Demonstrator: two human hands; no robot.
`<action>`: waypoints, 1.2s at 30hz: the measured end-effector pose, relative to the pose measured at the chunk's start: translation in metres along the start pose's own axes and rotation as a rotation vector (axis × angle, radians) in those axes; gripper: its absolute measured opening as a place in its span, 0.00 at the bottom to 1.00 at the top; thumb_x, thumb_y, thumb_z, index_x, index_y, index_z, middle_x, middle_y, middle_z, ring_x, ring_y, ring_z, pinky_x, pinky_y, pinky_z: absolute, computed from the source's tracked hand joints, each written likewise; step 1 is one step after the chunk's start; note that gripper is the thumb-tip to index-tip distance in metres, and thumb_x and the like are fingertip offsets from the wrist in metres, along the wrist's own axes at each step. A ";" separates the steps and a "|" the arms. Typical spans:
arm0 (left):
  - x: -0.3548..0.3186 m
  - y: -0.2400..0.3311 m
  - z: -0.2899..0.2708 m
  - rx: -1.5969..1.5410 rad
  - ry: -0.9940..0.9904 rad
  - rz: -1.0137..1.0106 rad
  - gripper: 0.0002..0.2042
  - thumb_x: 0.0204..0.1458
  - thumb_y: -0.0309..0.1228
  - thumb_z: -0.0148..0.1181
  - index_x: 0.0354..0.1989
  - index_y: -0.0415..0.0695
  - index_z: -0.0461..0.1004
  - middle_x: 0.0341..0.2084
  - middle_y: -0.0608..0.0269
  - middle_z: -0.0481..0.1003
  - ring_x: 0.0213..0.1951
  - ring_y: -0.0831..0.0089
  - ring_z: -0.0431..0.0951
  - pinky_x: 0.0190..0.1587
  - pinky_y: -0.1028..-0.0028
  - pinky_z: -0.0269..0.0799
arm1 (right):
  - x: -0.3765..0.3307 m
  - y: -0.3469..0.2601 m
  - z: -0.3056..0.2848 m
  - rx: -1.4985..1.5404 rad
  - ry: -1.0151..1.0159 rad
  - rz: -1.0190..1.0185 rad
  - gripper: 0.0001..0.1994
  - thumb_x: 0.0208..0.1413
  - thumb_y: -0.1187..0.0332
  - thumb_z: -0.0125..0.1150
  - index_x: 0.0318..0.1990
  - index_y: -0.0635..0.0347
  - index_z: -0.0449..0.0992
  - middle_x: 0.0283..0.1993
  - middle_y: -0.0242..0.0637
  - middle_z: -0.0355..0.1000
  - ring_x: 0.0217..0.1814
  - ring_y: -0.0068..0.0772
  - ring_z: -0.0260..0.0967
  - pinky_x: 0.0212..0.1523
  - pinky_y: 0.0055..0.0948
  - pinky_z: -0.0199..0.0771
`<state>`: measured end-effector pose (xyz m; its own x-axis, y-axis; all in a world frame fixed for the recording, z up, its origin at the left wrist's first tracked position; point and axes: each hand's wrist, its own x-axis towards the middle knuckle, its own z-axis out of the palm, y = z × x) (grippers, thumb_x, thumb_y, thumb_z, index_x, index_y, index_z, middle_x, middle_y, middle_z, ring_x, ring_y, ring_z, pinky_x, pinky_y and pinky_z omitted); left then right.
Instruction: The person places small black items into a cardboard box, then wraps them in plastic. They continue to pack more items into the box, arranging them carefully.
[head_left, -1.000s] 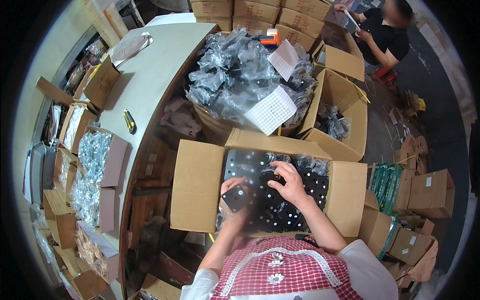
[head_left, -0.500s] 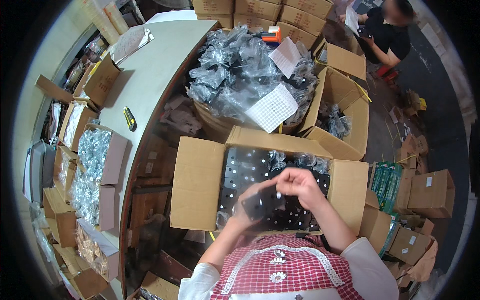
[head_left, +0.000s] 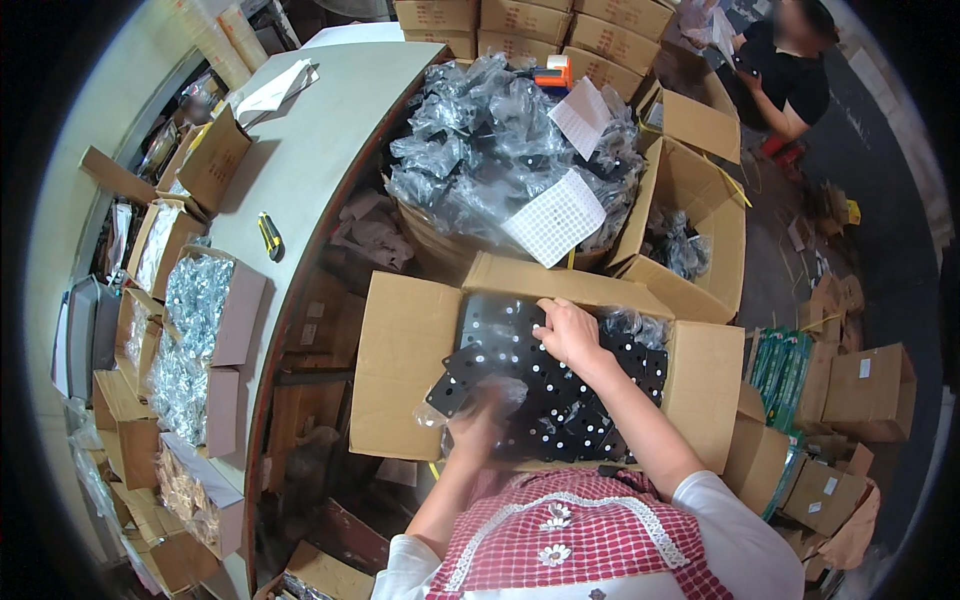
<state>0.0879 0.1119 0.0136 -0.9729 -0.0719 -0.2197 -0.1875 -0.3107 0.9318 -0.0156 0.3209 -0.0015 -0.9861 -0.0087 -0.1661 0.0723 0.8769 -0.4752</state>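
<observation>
Cardboard boxes crowd the floor beside a long grey table (head_left: 330,130). Nearest, an open carton (head_left: 400,370) holds black perforated plates (head_left: 560,390) lying flat — long axes mixed. One bagged plate (head_left: 455,385), pinched by the blurred left hand (head_left: 478,432), points up-left over the carton's rim. Right hand (head_left: 570,335) rests flat, fingers spread on the stack — another person (head_left: 780,70) works well apart.

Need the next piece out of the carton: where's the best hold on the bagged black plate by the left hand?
Probably its free corner, approached from the person's left. The bagged black plate juts over the open carton wall there, tilted and unburied, beside the left hand. The right hand rests on the stack.
</observation>
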 end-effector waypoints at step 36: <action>0.047 0.009 0.037 0.546 -0.489 0.378 0.18 0.46 0.27 0.67 0.48 0.39 0.78 0.61 0.45 0.70 0.59 0.52 0.74 0.61 0.63 0.70 | -0.065 0.032 -0.071 1.511 0.025 0.136 0.05 0.63 0.72 0.60 0.43 0.64 0.76 0.49 0.41 0.79 0.47 0.27 0.76 0.53 0.27 0.74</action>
<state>0.0353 0.1403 0.0224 -0.9088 0.3812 0.1697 0.2477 0.1653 0.9546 0.0401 0.3831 0.0552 -0.9604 0.0511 -0.2737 0.2260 -0.4311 -0.8736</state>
